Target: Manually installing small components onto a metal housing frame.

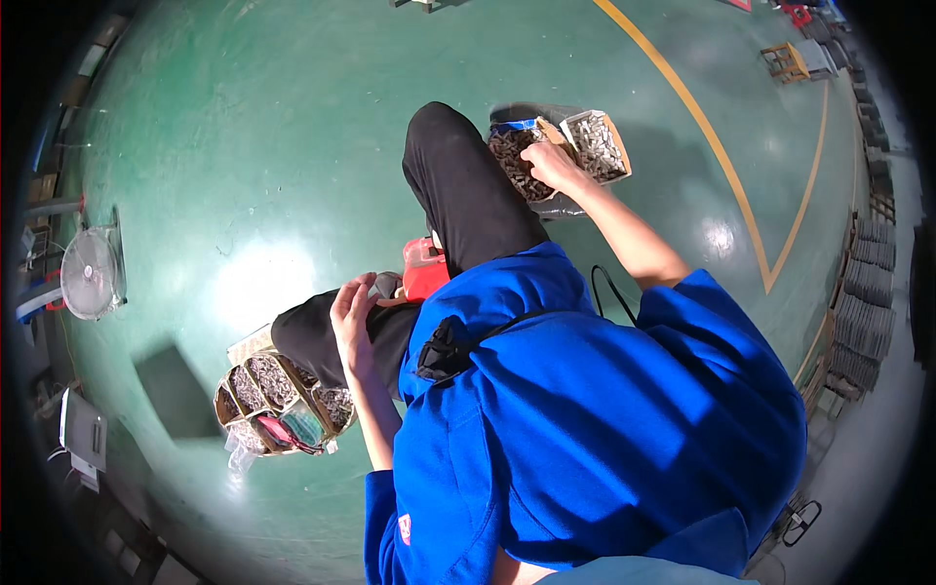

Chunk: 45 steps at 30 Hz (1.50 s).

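Left hand (352,314) up, fingers half-curled, hold unclear; black-trousered leg (460,180) between it and the right hand (553,168), whose bent fingers reach small parts (515,172) near the open box's (514,126) right edge, grip hidden. Beyond, a fan (90,273) at the floor's (283,166) left edge.

The floor (322,146) is displaying a mid-green, blanching to white where light is glaring, with yellow lines (673,78) marking an angular pattern across it. The shirt (634,409) is showing saturated blue, its small emblem (405,528) standing out in pink and white; the trousers (458,185) are presenting plain black. The red object (425,273) is appearing bright and uniform. The tan box (622,158) is bearing a silvery-grey speckle of small pieces (597,144); the blue-edged box (517,126) is exhibiting a darker, brownish one. The sectioned tray (310,402) is combining tan dividers, pinkish-grey pieces, a pink item (279,430) and a green patch. The fan (90,273) is appearing pale grey.
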Motion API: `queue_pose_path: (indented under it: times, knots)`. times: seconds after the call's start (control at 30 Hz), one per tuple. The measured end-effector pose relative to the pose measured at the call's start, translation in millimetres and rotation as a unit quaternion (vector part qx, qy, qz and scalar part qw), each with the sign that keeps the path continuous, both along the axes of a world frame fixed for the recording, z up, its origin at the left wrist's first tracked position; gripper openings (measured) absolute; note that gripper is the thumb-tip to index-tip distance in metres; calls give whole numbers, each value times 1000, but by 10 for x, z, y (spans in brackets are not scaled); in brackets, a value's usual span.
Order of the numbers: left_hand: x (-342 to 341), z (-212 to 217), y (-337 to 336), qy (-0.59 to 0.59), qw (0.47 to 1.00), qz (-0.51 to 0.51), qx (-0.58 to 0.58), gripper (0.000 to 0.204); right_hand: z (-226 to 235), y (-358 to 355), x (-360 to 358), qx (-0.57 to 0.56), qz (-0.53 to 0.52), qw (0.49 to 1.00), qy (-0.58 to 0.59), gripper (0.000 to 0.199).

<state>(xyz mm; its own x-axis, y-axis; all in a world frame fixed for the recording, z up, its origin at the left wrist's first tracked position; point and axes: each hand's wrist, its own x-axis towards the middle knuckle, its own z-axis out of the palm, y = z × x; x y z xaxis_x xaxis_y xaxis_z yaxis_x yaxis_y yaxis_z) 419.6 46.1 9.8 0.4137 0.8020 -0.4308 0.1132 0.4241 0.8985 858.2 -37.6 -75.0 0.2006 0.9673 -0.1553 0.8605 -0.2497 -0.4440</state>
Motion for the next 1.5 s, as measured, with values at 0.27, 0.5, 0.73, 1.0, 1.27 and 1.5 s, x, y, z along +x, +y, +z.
queue_pose_path:
  times: [0.27,0.5,0.73,1.0,1.27,1.5]
  knots:
    - [-562,-286,-48,-2,996,89,-16,23,33,23,225,-65,-152,899,407,8]
    - [-795,-519,-69,-28,991,128,-34,21,366,54,102,-106,-82,971,200,9]
    - [-782,-579,-83,-31,991,128,-16,20,327,-62,-277,-100,20,994,-42,7]
    - [-829,-652,-136,-42,991,130,-4,23,549,141,-52,-24,85,996,-33,13]
    - [-715,-642,-92,-2,992,127,28,24,2455,1659,77,295,256,880,-271,11]
    - [-776,-623,-146,-4,989,139,41,22,2566,2015,59,215,322,823,-416,8]
